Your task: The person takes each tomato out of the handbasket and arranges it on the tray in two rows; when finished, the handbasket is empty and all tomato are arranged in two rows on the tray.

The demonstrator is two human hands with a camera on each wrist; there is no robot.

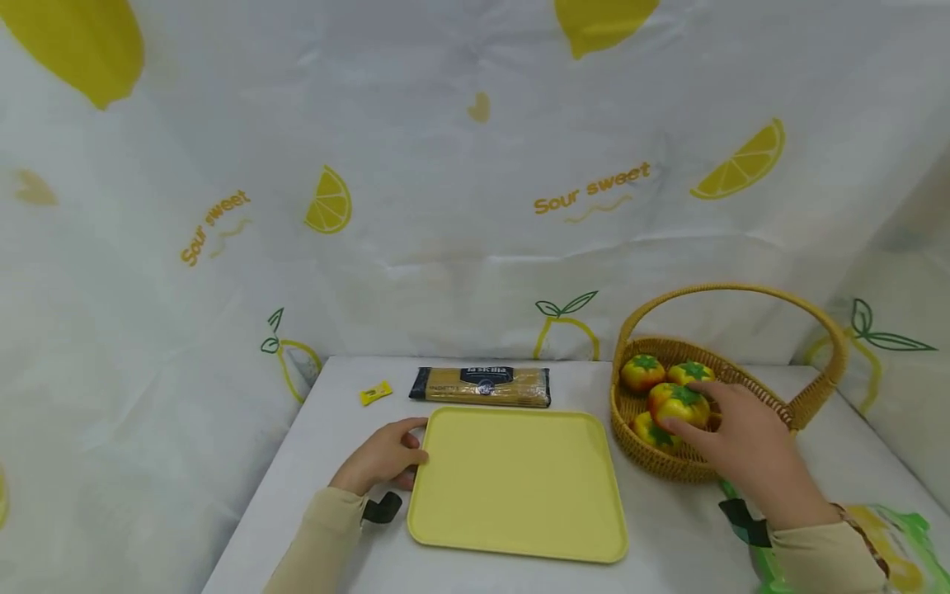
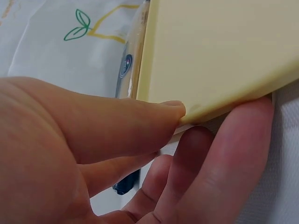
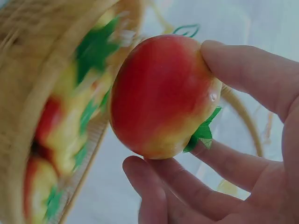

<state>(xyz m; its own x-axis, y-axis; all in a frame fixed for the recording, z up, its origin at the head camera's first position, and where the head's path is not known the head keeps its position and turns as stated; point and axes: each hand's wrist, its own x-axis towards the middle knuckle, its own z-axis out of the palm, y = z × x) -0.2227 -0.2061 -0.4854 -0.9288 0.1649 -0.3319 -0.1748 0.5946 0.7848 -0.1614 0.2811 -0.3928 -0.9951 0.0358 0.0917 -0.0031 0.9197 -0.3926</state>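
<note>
My right hand (image 1: 750,437) grips a red and yellow persimmon (image 3: 163,98) with a green leafy top, thumb on one side and fingers on the other. In the head view it is over the wicker basket (image 1: 646,458), where several similar persimmons (image 1: 642,374) lie. The right wrist view shows the held fruit beside the basket's rim. At the left, my left hand (image 1: 386,454) pinches the edge of a pale yellow rectangular tray (image 1: 515,487). The left wrist view has the thumb at the tray's rim and fingers underneath.
Behind the tray lies a pack of spaghetti (image 1: 482,388), with a small yellow wrapped packet (image 1: 375,393) to its left. A green and yellow bag (image 1: 891,544) is partly hidden by the right forearm. The basket's tall handle (image 1: 731,289) arches above it. Lemon-print cloth hangs behind the table.
</note>
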